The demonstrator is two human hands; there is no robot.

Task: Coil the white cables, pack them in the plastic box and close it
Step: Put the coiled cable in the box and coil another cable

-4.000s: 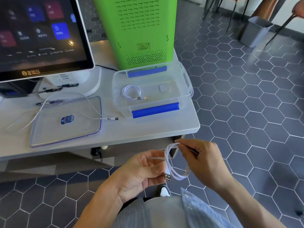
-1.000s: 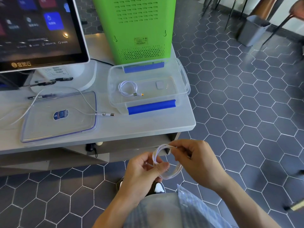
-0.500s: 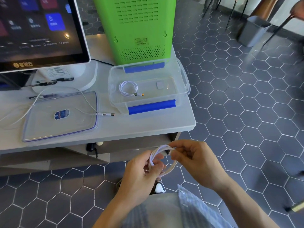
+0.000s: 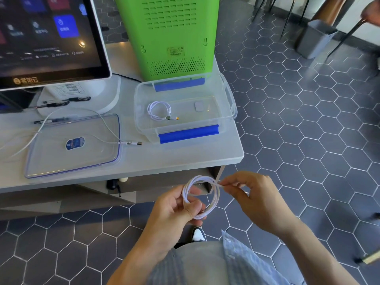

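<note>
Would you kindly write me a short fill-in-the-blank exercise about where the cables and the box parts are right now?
1. The coiled cable inside the plastic box numbers exactly ____.
2. The white coil is held by ____ hands, the left hand and the right hand.
3. The uncoiled cable lies across the box's ____, flat on the table.
4. The box's clips are coloured ____.

Missing words: one; both; lid; blue

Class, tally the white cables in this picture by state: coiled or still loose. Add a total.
Coiled: 2, one in the hands, one in the box
Loose: 1, across the lid
Total: 3
</note>
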